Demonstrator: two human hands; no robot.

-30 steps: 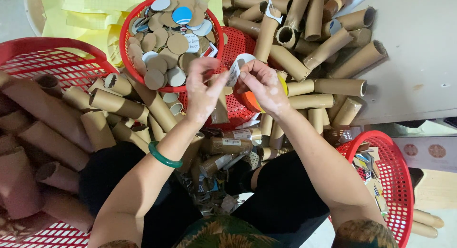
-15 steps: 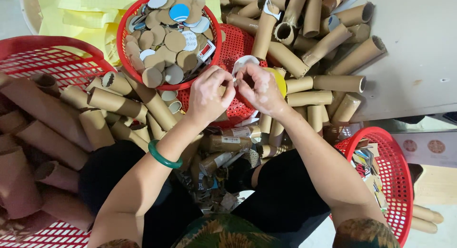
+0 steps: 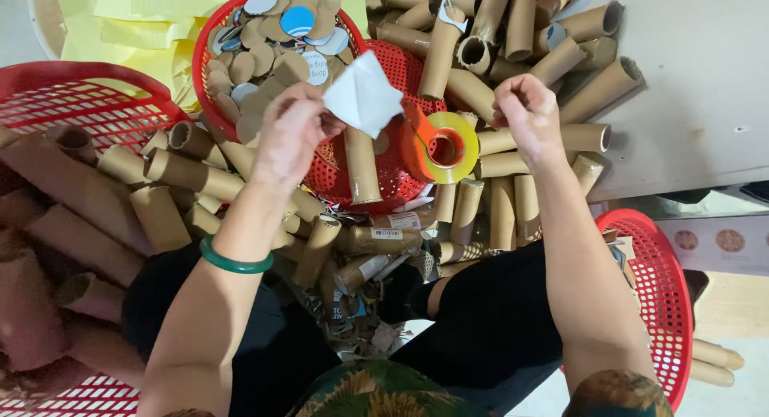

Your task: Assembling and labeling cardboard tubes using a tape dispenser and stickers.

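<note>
Your left hand (image 3: 290, 135) is pinched shut on a white paper piece (image 3: 363, 94), held up over the red basket of round discs (image 3: 210, 44). The paper sits above the basket's right edge, with a cardboard tube (image 3: 360, 167) lying in the red mesh tray (image 3: 396, 72) just below it. Green bangle (image 3: 232, 261) on your left wrist.

Your right hand (image 3: 529, 112) is curled into a loose fist well apart from the left, over the pile of cardboard tubes (image 3: 513, 40). Can't tell if it holds anything; fingers hide the palm.

Yellow tape roll on an orange dispenser (image 3: 442, 147) lies between your 2 hands, touching the tray's rim. More tubes fill the big red basket (image 3: 72, 104) at your left. Another red basket (image 3: 661, 289) is by your right leg.
</note>
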